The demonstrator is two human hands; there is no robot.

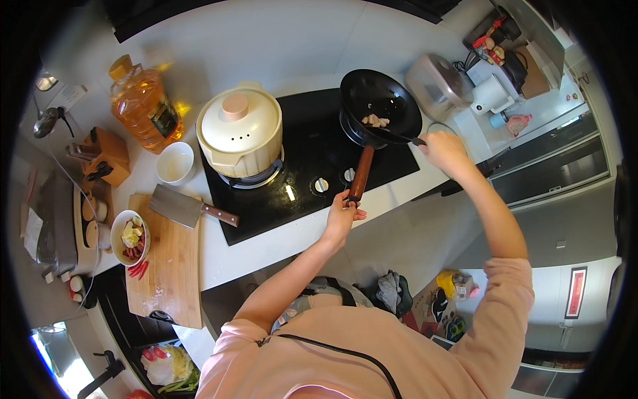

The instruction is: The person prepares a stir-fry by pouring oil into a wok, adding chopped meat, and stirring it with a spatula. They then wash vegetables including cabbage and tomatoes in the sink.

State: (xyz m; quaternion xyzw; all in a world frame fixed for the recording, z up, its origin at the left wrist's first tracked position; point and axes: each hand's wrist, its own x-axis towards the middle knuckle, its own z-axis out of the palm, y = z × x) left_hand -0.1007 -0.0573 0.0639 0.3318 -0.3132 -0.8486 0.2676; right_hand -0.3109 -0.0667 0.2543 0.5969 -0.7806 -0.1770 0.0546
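My left hand grips the end of the brown wooden handle of a black wok, which rests tilted on the right-hand burner. Pale pieces of food, perhaps meat or fat, sit together low in the wok. In my right hand is the handle of a dark spatula; its blade reaches into the wok beside the food, and its tip is hard to make out against the black pan.
A lidded cream pot stands on the left burner. A cleaver lies across a wooden cutting board, its handle over the cooktop edge. Nearby are a food bowl, red chillies, a white bowl, an oil jug and a knife block.
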